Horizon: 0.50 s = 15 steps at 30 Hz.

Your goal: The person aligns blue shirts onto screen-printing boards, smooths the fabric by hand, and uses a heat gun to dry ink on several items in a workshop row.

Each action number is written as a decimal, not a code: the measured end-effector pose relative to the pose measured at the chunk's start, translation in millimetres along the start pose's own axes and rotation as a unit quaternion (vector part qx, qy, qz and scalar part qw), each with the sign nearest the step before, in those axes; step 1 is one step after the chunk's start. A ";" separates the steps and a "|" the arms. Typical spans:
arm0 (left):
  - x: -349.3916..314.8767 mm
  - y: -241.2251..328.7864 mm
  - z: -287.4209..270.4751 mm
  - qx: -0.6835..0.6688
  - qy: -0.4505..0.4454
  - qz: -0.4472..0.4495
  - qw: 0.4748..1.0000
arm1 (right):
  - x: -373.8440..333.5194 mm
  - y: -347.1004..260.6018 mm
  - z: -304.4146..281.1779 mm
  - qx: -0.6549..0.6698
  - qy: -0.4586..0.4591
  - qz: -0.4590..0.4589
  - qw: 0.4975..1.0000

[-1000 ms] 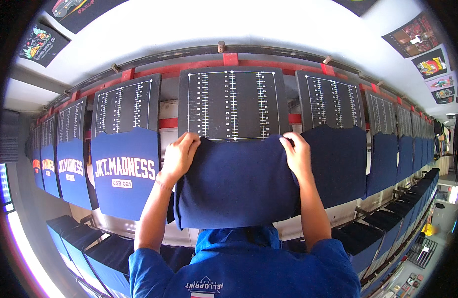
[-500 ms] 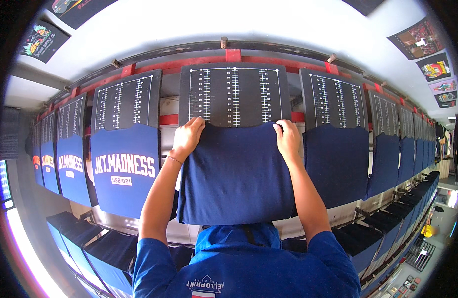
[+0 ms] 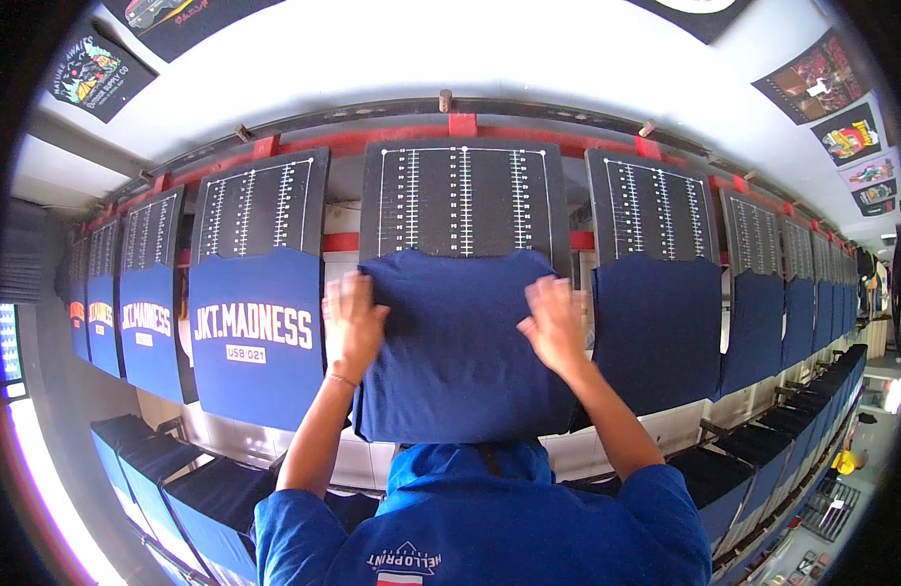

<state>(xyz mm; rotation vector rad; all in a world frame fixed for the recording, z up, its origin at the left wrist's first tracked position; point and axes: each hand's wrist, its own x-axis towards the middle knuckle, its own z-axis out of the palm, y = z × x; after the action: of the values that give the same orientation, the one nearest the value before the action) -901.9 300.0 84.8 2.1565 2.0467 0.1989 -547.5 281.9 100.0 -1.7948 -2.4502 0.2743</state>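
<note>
A plain navy T-shirt (image 3: pixel 460 352) lies over a black printing board (image 3: pixel 489 195) straight ahead, its neckline side below the board's white ruler marks. My left hand (image 3: pixel 353 317) rests at the shirt's left edge, fingers extended and slightly blurred. Over the right edge is my right hand (image 3: pixel 556 324), its fingers spread and also blurred. Neither hand grips the fabric. Whether the palms press on the cloth or hover just above it, I cannot tell.
To the left, another board carries a navy shirt with white lettering (image 3: pixel 255 337); several more follow it. A plain navy shirt (image 3: pixel 657 327) covers the board to the right. Red rails (image 3: pixel 462 124) run behind. Below, a lower row of cloth-draped boards (image 3: pixel 709 479) extends both ways.
Both hands have let go of the shirt's upper corners, opened and moved down along its sides. The view has shifted slightly.
</note>
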 end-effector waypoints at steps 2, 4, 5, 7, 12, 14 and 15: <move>-17.4 -49.7 28.0 -0.003 0.128 -0.097 0.987 | -8.1 56.3 24.0 -0.143 0.117 0.267 0.946; -21.2 -29.7 10.6 -0.120 0.070 -0.108 0.984 | -12.4 76.5 15.3 -0.096 0.196 0.279 0.935; -20.5 -9.4 4.5 -0.130 0.044 -0.120 0.983 | -13.9 67.8 18.8 -0.045 0.183 0.233 0.954; -21.8 -5.0 24.6 -0.161 0.120 -0.103 0.974 | -14.2 33.0 15.6 0.044 0.132 0.152 0.979; -10.2 -62.5 77.4 -0.495 -0.064 -0.341 0.796 | -11.5 53.2 54.4 0.129 0.171 0.207 0.955; -31.5 -74.8 82.6 -0.630 -0.109 -0.379 0.669 | -9.6 53.5 58.1 0.171 0.164 0.219 0.946; -45.6 -70.5 78.0 -0.586 -0.099 -0.373 0.712 | -13.1 53.7 56.1 0.187 0.156 0.226 0.943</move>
<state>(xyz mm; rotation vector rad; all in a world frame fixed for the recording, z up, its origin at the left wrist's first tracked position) -957.1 256.0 -5.5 0.5106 1.6641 0.8129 -503.3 280.1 34.8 -2.0096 -1.6276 0.4162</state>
